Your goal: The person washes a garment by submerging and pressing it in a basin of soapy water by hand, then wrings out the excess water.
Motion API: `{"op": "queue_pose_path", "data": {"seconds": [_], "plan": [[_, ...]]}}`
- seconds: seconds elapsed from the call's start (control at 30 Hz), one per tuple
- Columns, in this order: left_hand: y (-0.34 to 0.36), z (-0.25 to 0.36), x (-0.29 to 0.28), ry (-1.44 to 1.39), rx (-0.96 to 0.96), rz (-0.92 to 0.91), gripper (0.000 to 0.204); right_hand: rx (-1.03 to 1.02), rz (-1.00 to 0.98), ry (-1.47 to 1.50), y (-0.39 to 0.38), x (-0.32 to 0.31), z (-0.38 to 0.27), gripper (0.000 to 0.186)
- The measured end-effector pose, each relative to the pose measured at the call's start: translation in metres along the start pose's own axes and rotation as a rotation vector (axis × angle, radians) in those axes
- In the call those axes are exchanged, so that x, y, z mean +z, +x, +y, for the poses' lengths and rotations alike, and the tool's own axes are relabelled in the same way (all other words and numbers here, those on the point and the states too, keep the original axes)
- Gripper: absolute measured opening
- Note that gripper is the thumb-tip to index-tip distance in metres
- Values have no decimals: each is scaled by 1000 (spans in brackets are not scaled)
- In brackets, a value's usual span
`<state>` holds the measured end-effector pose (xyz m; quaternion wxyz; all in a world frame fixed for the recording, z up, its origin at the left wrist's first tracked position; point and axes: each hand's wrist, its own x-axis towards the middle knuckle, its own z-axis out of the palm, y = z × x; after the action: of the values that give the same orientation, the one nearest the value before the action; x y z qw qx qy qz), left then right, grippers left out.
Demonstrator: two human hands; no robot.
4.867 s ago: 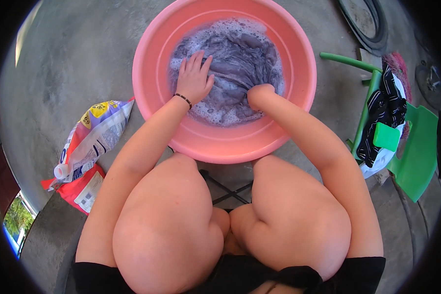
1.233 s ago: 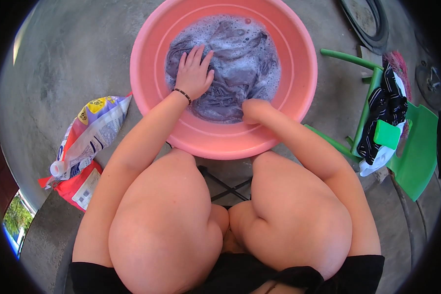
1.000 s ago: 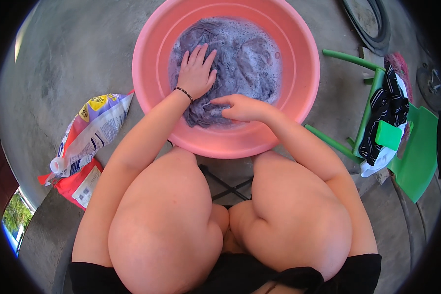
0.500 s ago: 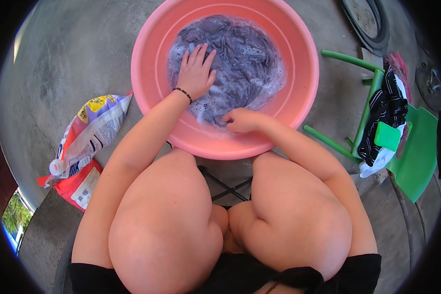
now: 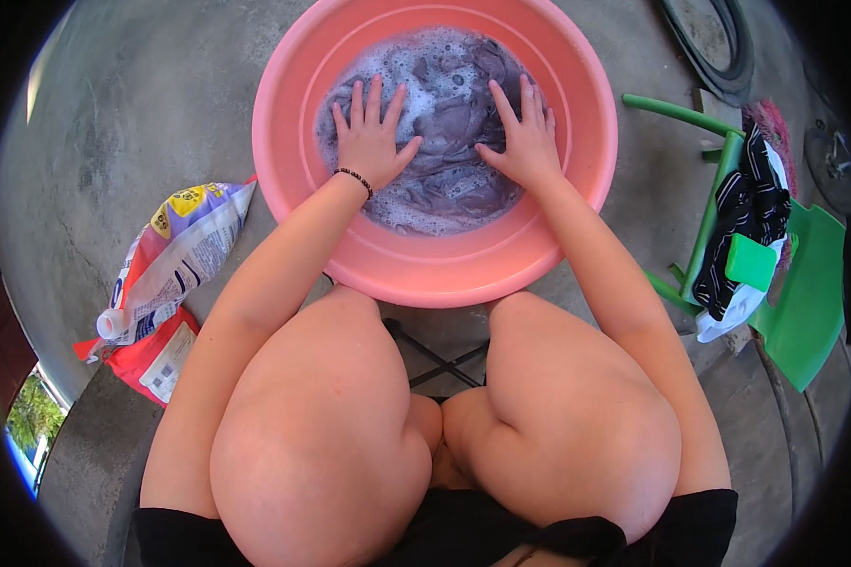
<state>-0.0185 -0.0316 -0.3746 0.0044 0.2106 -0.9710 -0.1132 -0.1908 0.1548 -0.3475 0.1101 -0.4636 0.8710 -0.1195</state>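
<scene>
Both hands lie flat with fingers spread, left hand (image 5: 373, 140) and right hand (image 5: 523, 142) pressing the purple-grey cloth (image 5: 444, 156) bunched in suds inside the pink basin (image 5: 435, 274); its long axis cannot be told

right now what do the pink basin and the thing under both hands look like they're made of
The pink basin looks like moulded plastic: one even colour, a smooth rolled rim, a soft sheen. Under the left hand and right hand lies wet cloth, dark purple-grey, creased, in foamy water; its fibre cannot be told.
</scene>
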Motion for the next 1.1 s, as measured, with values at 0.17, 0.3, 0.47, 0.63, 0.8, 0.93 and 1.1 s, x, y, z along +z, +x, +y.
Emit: {"op": "queue_pose_path", "data": {"seconds": [0.17,0.3,0.47,0.63,0.8,0.93,1.1], "plan": [[-1,-1,1,26,-10,1,79,23,-31,18,0,2,0,100],[-1,-1,2,40,-26,-31,80,37,-32,25,-1,2,1,101],[-2,-3,4,32,-33,-34,80,57,-71,16,0,2,-2,102],[-3,-3,5,45,-33,-58,80,51,-77,24,-1,4,0,102],[-3,-3,5,46,-38,-54,80,44,-80,43,-2,5,0,102],[-3,-2,4,67,-48,-80,80,65,-126,36,-2,5,0,103],[-2,-1,5,79,-41,-80,78,70,-142,47,-2,4,0,103]]}}
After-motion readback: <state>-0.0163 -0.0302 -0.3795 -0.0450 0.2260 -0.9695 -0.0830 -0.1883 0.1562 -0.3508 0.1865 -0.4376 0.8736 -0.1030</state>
